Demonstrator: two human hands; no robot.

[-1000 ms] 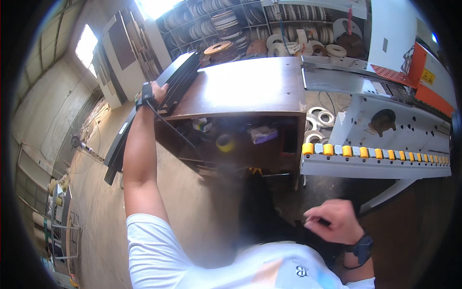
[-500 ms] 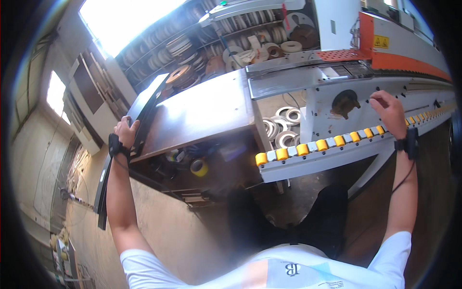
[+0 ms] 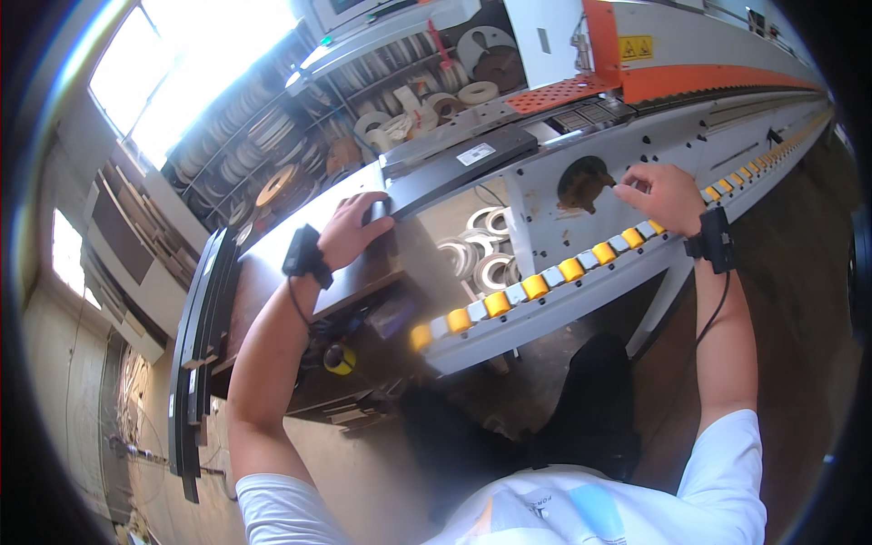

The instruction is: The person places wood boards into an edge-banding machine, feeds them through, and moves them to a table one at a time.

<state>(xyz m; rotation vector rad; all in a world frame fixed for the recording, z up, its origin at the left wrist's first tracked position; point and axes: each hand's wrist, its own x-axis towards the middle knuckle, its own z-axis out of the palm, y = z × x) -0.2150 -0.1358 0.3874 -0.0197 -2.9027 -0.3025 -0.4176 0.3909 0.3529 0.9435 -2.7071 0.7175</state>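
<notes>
L hand (image 3: 356,227) has swung in from the stack of dark strips (image 3: 202,327), far left, & one dark strip (image 3: 436,182) now lies along the machine bed (image 3: 450,134), mid-view. Fingers + thumb straddle its L end, apparently gripping. R hand (image 3: 668,195), half-curled, nothing in it I can see, by the roller rail (image 3: 534,286). Prob. the loading step; next move calls for squaring it up w/ both hands.

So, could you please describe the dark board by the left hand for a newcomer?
Find the pale machine with an orange band, running toward the upper right. On its left end, a narrow dark board extends from the left hand. Unlike the dark boards stacked at far left, it lies alone, white label facing up.
</notes>
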